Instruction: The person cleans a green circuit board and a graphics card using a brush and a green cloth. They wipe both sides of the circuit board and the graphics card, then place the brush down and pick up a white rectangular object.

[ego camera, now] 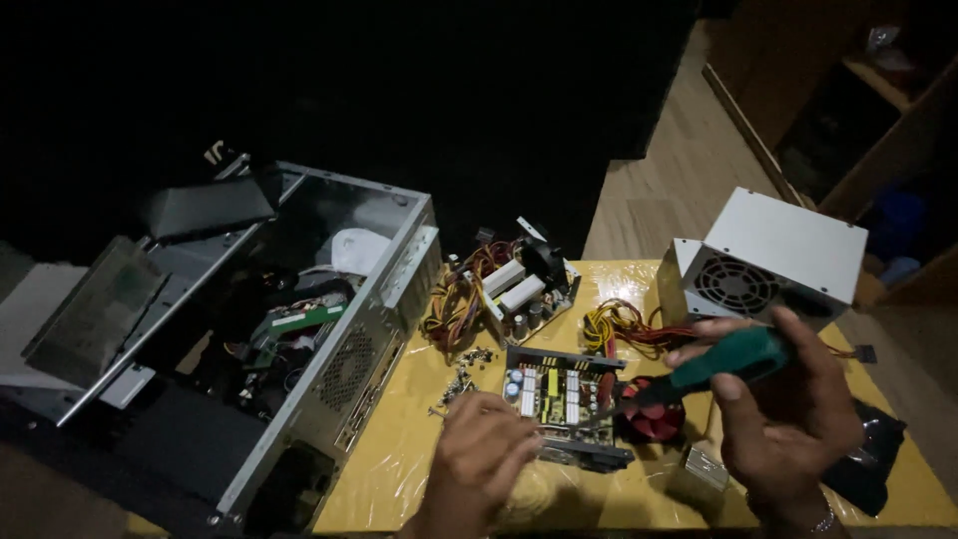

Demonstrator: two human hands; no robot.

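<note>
A home repair corner: wood floor [659, 190] and shelves [848, 120] at two o'clock, a plastic-covered yellow table [419, 449] strewn with computer parts.

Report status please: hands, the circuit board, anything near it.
Right hand grips green-handled screwdriver. Left hand rests at open green circuit board. Red round fan and loose small screws close beside board.
</note>
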